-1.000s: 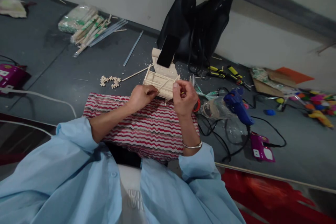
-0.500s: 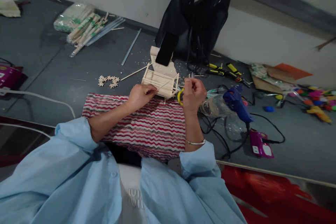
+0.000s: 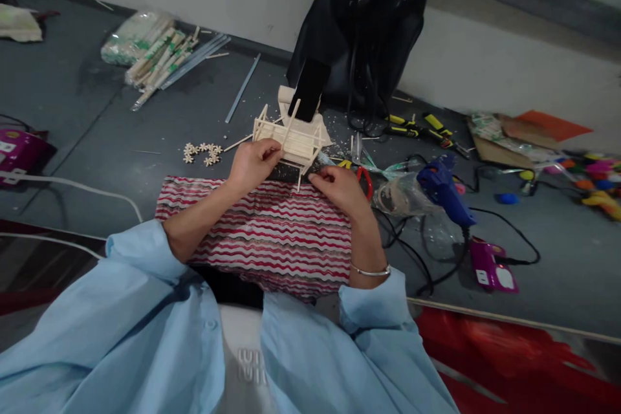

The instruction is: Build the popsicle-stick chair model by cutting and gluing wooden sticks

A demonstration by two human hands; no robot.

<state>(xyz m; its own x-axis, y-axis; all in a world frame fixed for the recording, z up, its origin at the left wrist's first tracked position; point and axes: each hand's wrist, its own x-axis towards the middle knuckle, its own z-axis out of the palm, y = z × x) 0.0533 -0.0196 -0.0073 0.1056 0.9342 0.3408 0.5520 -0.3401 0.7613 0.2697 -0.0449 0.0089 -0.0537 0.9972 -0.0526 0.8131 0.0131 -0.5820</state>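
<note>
A small frame of thin wooden sticks [image 3: 298,144], with a slatted panel, stands tilted in front of me. My left hand [image 3: 255,167] is at its left front side, thumb and fingers pinched on a thin wooden stick [image 3: 292,121] that slants up across the frame. My right hand [image 3: 342,191] is low by the frame's right front corner. Its thumb and forefinger reach toward a stick leg and look slightly apart, with nothing visible between them. Under both wrists lies a red-and-white striped cloth [image 3: 257,233]. A red scissor handle [image 3: 366,182] shows just beyond my right hand.
A black phone [image 3: 309,90] leans against a black bag [image 3: 359,45]. Small wooden flowers [image 3: 201,152] lie left. Bundled sticks [image 3: 155,61] are at the back left. On the right are a blue glue gun [image 3: 445,191], a purple power box [image 3: 492,265] and yellow-black pliers [image 3: 427,129].
My right hand has come down and left to the frame's front corner. The frame has shifted left and turned a little, and the stick in my left hand now points more steeply upward.
</note>
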